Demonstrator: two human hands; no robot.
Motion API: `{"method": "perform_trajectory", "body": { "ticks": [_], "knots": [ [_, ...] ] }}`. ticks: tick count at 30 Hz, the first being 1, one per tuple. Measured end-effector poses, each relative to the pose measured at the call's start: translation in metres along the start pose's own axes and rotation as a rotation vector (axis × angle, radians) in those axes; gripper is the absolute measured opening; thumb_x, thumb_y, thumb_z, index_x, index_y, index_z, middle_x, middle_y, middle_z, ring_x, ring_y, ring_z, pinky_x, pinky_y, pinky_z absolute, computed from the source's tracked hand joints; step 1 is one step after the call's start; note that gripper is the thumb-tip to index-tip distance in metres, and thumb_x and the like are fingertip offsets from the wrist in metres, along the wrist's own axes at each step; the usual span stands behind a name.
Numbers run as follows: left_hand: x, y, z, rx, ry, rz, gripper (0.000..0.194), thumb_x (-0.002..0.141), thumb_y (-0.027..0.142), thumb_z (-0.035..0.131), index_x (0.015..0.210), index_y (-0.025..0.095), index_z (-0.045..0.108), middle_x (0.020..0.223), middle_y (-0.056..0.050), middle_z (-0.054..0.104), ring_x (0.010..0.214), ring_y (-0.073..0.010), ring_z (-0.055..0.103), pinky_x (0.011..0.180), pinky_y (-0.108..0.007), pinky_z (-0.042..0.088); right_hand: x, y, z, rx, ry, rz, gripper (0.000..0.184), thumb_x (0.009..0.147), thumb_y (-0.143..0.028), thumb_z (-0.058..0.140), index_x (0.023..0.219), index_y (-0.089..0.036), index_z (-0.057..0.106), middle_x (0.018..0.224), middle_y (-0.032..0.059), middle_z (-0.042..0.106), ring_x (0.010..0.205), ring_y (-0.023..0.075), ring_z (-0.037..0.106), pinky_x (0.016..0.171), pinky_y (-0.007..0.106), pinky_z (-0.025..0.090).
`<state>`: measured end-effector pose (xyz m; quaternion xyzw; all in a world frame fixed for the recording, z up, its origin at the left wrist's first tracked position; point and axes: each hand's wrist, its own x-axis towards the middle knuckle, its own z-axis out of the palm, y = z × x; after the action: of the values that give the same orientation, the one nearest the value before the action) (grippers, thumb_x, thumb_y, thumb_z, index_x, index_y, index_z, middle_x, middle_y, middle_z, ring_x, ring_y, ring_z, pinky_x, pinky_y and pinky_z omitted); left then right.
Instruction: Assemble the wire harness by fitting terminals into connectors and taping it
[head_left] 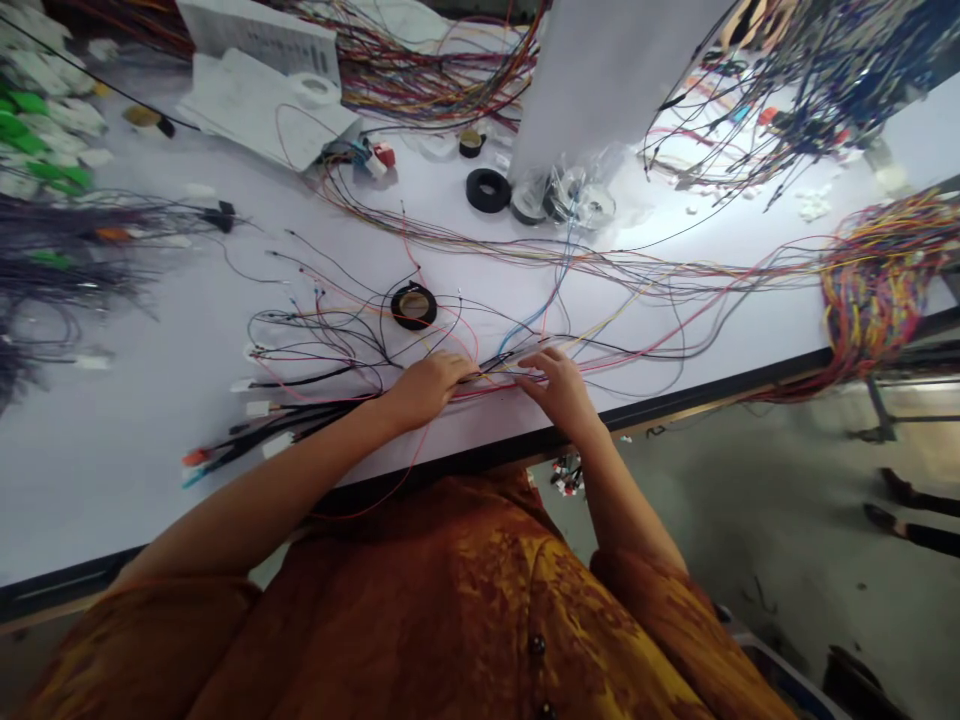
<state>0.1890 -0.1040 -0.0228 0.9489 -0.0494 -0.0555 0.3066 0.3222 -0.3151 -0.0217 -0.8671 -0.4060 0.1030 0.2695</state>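
Observation:
A bundle of loose, thin wires (637, 357) in pink, yellow, blue and black runs along the front of the white table. My left hand (427, 388) is closed over the bundle, its fingers pressed together on the wires. Just to its right, my right hand (561, 392) is curved at the same bundle, thumb and forefinger apart with wires passing near their tips. A short dark strand (495, 360) crosses the gap between the hands. Behind my left hand lies a roll of black tape (414, 306). Black-sleeved branches (307, 410) with connectors extend to the left.
More tape rolls (488, 190) lie beside a white post (592, 80). A long harness (480, 240) crosses behind. Heaped wires (885, 270) hang over the table edge at right; purple wires (60, 250) lie at left. A person's feet (892, 505) show on the floor.

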Motion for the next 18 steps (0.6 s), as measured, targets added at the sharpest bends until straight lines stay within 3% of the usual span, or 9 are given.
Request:
{"method": "perform_trajectory", "body": {
  "ticks": [3, 8, 11, 14, 18],
  "knots": [
    [-0.005, -0.003, 0.002, -0.011, 0.032, 0.005, 0.035, 0.093, 0.01, 0.047, 0.123, 0.018, 0.063, 0.124, -0.009, 0.067, 0.114, -0.0229, 0.06, 0.102, -0.039, 0.046, 0.014, -0.01, 0.001, 0.005, 0.048, 0.002, 0.017, 0.091, -0.028, 0.063, 0.101, -0.018, 0.073, 0.098, 0.0085, 0.066, 0.096, 0.0227, 0.061, 0.09, 0.037, 0.045],
    [0.007, 0.008, -0.008, 0.029, 0.145, -0.042, 0.027, 0.092, 0.019, 0.055, 0.115, 0.011, 0.066, 0.113, -0.014, 0.07, 0.109, -0.0274, 0.061, 0.099, -0.042, 0.048, 0.038, -0.03, 0.013, -0.32, -0.036, 0.137, 0.021, 0.093, -0.027, 0.057, 0.096, -0.016, 0.075, 0.102, 0.014, 0.066, 0.102, 0.0307, 0.056, 0.089, 0.044, 0.041],
    [0.037, 0.016, -0.015, -0.073, 0.219, -0.146, 0.02, 0.092, 0.017, 0.053, 0.101, 0.014, 0.07, 0.105, -0.01, 0.073, 0.1, -0.0228, 0.065, 0.093, -0.035, 0.049, 0.04, -0.033, 0.02, -0.337, -0.029, 0.131, 0.025, 0.095, -0.024, 0.051, 0.099, -0.017, 0.074, 0.104, 0.0139, 0.066, 0.102, 0.0301, 0.054, 0.088, 0.044, 0.04],
    [0.077, 0.016, -0.015, -0.165, 0.16, -0.272, 0.02, 0.089, 0.016, 0.054, 0.1, 0.013, 0.071, 0.102, -0.009, 0.075, 0.094, -0.0197, 0.068, 0.088, -0.03, 0.05, 0.034, -0.029, 0.027, -0.267, 0.0, 0.114, 0.025, 0.095, -0.023, 0.051, 0.104, -0.02, 0.074, 0.106, 0.0123, 0.065, 0.104, 0.0291, 0.052, 0.09, 0.043, 0.041],
    [0.117, 0.015, -0.009, -0.04, 0.137, -0.39, 0.021, 0.084, 0.014, 0.056, 0.098, 0.013, 0.072, 0.1, -0.011, 0.075, 0.097, -0.0222, 0.068, 0.086, -0.031, 0.049, 0.023, -0.019, 0.036, -0.177, 0.063, 0.082, 0.025, 0.092, -0.018, 0.054, 0.107, -0.021, 0.074, 0.124, 0.0113, 0.062, 0.115, 0.0296, 0.048, 0.097, 0.044, 0.04]
  ]
}}
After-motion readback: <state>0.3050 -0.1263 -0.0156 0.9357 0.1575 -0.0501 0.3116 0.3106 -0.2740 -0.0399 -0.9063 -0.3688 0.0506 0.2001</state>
